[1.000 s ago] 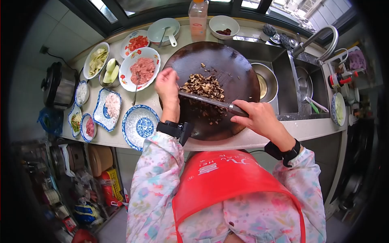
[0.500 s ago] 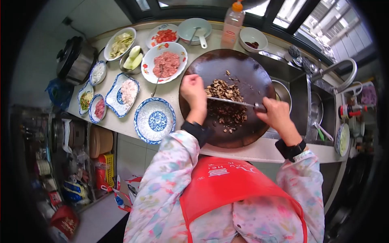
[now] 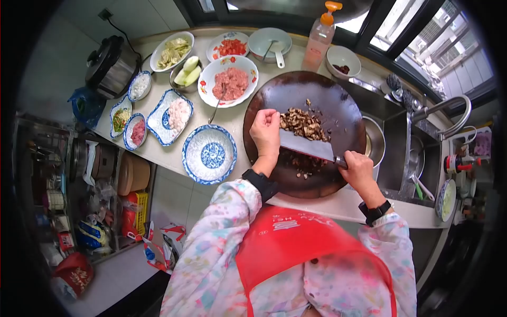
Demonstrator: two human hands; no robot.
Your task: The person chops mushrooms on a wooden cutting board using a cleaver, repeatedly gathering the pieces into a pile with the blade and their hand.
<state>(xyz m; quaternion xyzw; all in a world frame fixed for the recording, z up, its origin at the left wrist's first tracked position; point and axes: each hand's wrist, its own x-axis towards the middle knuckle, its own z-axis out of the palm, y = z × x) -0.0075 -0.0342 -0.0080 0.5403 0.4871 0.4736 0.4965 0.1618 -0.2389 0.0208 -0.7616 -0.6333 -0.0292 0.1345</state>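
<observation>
My right hand [image 3: 360, 170] is wrapped round the handle of a cleaver [image 3: 306, 145], whose broad blade lies tilted across the round dark cutting board [image 3: 274, 90]. Chopped brown pieces that look like mushroom [image 3: 303, 124] are heaped beyond the blade, and more lie on the near side, partly hidden by it. At the blade's left end is my left hand [image 3: 265, 129], with its fingers curled closed. Whether those fingers grip anything is hidden.
Left of the board are a blue-patterned bowl [image 3: 210, 154], a bowl of minced meat [image 3: 231, 84] with a utensil in it, and several small dishes of chopped food. A pump bottle [image 3: 319, 39] stands behind. The sink [image 3: 393, 150] is to the right.
The cleaver has turned from nearly edge-on to showing its flat side. Both hands stay at its two ends. The whole view has shifted slightly to the right.
</observation>
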